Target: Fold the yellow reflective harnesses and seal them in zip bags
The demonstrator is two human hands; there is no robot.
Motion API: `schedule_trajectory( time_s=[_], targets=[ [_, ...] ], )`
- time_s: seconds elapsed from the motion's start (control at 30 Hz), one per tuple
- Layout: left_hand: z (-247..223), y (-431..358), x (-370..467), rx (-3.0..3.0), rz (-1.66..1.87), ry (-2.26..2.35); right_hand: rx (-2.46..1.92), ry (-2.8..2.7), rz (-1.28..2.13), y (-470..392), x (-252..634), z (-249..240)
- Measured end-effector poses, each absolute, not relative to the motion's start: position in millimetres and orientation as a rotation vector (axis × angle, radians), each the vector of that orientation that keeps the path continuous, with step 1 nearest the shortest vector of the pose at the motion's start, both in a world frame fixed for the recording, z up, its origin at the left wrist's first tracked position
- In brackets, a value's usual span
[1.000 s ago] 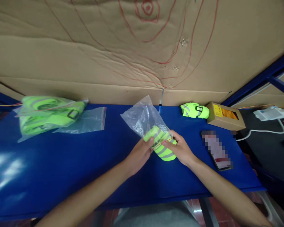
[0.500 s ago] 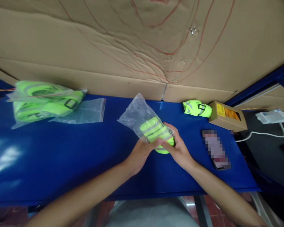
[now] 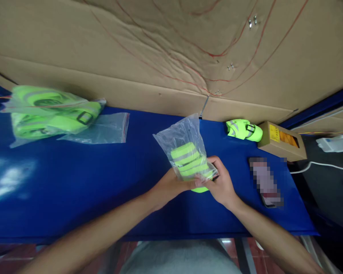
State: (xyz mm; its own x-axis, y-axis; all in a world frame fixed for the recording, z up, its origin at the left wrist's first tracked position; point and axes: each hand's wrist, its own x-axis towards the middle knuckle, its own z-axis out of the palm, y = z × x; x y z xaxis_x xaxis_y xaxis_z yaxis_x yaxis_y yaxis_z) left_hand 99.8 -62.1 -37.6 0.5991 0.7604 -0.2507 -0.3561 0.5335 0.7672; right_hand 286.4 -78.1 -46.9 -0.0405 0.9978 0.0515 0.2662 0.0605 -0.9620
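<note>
A rolled neon-yellow reflective belt (image 3: 188,160) with grey stripes sits mostly inside a clear zip bag (image 3: 178,133), its near end sticking out of the bag's mouth. My left hand (image 3: 178,184) grips the bag's near left edge, thumb across the opening. On the other side, my right hand (image 3: 221,184) is closed around the belt's near right end and the bag's edge; some of its fingers are hidden behind them. Both hands hold the bundle above the blue table (image 3: 103,182).
Bagged neon belts (image 3: 51,114) lie at the back left beside a flat clear bag (image 3: 111,129). Another rolled belt (image 3: 244,130) is at the back right, next to a cardboard box (image 3: 282,140). A phone (image 3: 265,182) lies on the right. Cardboard (image 3: 148,72) lines the back.
The belt has gone deeper into the bag, with less of it sticking out. The bag's far end has spread and swung right. My view has shifted slightly.
</note>
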Motion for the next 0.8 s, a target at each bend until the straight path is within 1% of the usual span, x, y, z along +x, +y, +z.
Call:
schedule_trajectory(
  time_s=[0.2, 0.37, 0.43, 0.57, 0.73, 0.8],
  targets=[
    [-45, -71, 103, 0.572, 0.703, 0.612, -1.247, -1.471, 1.218, -76, 288, -41],
    [-49, -59, 98, 0.475, 0.823, 0.619, -1.068, -1.441, 1.408, -72, 296, -37],
    [-50, -52, 95, 0.451, 0.825, 0.615, -1.072, -1.428, 1.388, -70, 298, -37],
    [-54, -49, 94, 0.478, 0.744, 0.59, -1.228, -1.346, 1.274, -67, 300, -38],
    [-57, -54, 98, 0.481, 0.644, 0.583, -1.315, -1.386, 1.053, -70, 296, -35],
    [-57, -54, 99, 0.463, 0.662, 0.606, -1.329, -1.414, 0.975, -74, 295, -35]
  ],
)
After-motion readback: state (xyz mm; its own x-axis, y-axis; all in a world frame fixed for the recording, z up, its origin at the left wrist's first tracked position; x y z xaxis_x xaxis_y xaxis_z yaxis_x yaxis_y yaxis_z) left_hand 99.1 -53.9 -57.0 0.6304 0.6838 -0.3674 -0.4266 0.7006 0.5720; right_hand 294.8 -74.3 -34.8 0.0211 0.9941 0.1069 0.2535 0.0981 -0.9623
